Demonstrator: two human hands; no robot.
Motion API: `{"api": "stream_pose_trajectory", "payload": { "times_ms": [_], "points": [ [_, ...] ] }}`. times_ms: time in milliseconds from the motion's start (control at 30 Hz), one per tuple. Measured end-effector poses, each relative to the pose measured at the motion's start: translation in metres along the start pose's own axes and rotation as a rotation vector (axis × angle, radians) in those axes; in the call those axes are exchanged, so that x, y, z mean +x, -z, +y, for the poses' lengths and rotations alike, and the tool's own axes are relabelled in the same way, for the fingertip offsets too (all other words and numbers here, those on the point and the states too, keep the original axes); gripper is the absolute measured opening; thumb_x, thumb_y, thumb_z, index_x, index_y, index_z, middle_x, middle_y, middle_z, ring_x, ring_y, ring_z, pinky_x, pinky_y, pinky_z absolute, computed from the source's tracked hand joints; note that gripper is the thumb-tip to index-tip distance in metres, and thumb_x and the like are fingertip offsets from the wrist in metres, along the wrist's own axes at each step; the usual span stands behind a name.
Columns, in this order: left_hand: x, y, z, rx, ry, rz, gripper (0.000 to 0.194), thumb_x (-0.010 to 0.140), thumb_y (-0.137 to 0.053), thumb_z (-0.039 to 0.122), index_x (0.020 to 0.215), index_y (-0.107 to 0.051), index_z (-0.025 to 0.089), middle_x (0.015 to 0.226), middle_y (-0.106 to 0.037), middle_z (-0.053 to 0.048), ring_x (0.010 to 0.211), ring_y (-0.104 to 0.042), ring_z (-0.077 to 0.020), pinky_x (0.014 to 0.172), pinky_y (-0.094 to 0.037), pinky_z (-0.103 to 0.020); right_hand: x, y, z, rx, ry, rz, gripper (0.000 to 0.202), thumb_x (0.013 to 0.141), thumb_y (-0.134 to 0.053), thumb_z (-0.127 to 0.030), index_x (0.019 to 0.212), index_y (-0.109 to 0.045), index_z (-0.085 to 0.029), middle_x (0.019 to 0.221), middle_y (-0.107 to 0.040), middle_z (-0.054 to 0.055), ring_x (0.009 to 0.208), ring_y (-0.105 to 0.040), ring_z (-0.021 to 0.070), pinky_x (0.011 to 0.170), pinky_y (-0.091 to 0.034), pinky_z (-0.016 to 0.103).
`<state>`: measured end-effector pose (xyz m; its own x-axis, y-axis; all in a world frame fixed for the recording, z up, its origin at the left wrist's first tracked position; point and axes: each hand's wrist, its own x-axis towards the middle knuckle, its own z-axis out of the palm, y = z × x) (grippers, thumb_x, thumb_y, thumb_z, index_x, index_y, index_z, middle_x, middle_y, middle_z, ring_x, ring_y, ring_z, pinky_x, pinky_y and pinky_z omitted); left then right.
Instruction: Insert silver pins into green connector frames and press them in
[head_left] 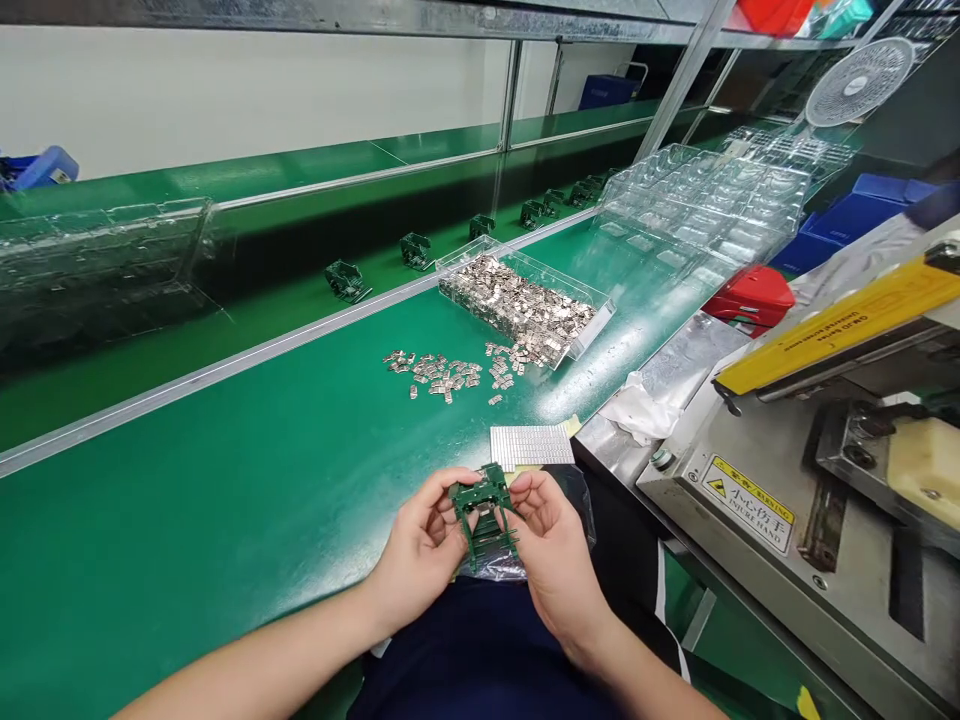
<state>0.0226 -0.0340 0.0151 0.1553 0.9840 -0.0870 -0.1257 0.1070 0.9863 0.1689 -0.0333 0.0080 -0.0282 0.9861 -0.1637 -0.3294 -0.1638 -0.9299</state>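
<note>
Between both hands I hold a green plastic frame with thin legs and open slots, just above my lap at the table's near edge. My left hand pinches its left side, and my right hand grips its right side with thumb and fingers. Just beyond the frame lies a ribbed silver metal block. Small flat metal pieces are scattered farther out on the green table. Many more of them fill a clear plastic tray, spilling over its near end.
Several similar green frames stand in a row on the conveyor beyond the metal rail. Clear blister trays are stacked at the back right. A machine with a yellow arm and a hand-injury warning label stands close on the right.
</note>
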Motion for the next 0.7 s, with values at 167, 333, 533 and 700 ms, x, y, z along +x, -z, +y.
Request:
{"api": "stream_pose_trajectory", "payload": {
  "times_ms": [167, 333, 533, 700],
  "points": [
    [0.0009, 0.0000, -0.0002, -0.009, 0.022, -0.014, 0.025, 0.084, -0.066, 0.025, 0.107, -0.058, 0.022, 0.084, -0.060, 0.000, 0.073, -0.059, -0.0091, 0.068, -0.050, -0.016, -0.0016, -0.0007, 0.0010, -0.003, 0.028, 0.012, 0.023, 0.077, -0.075, -0.027, 0.088, -0.055, -0.022, 0.086, -0.059, 0.000, 0.083, -0.057, 0.0149, 0.075, -0.048, 0.024],
    [0.0024, -0.0003, 0.0016, -0.025, 0.026, 0.002, 0.026, 0.080, -0.069, 0.024, 0.105, -0.060, 0.021, 0.083, -0.061, 0.000, 0.071, -0.059, -0.0093, 0.071, -0.051, -0.018, -0.0018, -0.0024, 0.0028, -0.027, 0.022, 0.034, 0.026, 0.075, -0.076, -0.029, 0.087, -0.054, -0.022, 0.085, -0.059, 0.001, 0.083, -0.059, 0.0167, 0.075, -0.049, 0.026],
    [0.0015, -0.0020, 0.0035, -0.089, 0.056, 0.003, 0.032, 0.075, -0.075, 0.027, 0.104, -0.061, 0.021, 0.079, -0.061, 0.001, 0.067, -0.058, -0.0090, 0.070, -0.053, -0.020, -0.0024, -0.0049, 0.0038, 0.010, 0.009, 0.043, 0.031, 0.070, -0.080, -0.026, 0.086, -0.054, -0.022, 0.083, -0.057, -0.001, 0.078, -0.057, 0.0149, 0.071, -0.049, 0.024],
    [0.0012, -0.0007, -0.0018, -0.104, 0.130, 0.016, 0.037, 0.074, -0.076, 0.031, 0.104, -0.059, 0.019, 0.079, -0.062, 0.000, 0.068, -0.059, -0.0111, 0.067, -0.054, -0.022, -0.0028, -0.0069, 0.0089, 0.073, -0.013, 0.079, 0.035, 0.066, -0.082, -0.022, 0.080, -0.050, -0.022, 0.075, -0.053, -0.004, 0.069, -0.051, 0.0117, 0.061, -0.047, 0.019]
  ]
}}
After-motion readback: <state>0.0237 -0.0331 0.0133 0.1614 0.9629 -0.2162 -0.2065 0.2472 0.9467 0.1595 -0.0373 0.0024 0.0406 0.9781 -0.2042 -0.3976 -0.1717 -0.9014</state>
